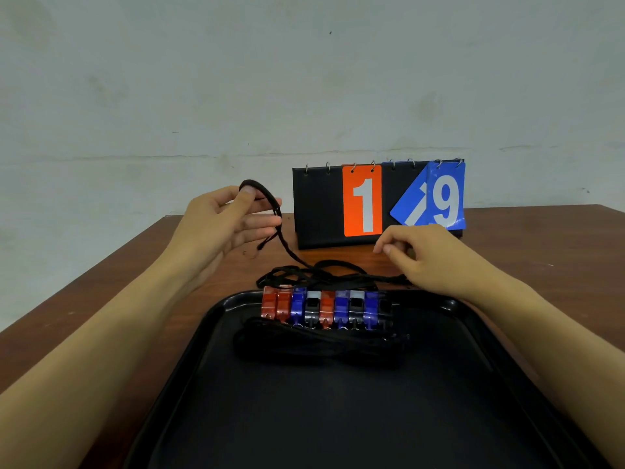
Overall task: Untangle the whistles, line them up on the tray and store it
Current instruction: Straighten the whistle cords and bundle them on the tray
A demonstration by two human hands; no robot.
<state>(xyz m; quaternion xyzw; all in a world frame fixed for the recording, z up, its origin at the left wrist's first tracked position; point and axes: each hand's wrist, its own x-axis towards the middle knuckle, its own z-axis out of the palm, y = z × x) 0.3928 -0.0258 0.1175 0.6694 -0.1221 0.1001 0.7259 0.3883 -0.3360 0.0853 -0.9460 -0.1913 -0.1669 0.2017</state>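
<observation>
On the tray [473, 384], whistles [324, 308] lined up

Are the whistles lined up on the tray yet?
Lined up: the whistles stand side by side along the tray's far edge, cords trailing onto the table.

A single wide-angle camera sits on the person's head, looking forward and down over both forearms at the tabletop [118, 265]. It is close to the black tray [338, 418], which fills the lower frame. Farther off it faces a scoreboard [318, 204] and the pale wall [304, 79].
</observation>
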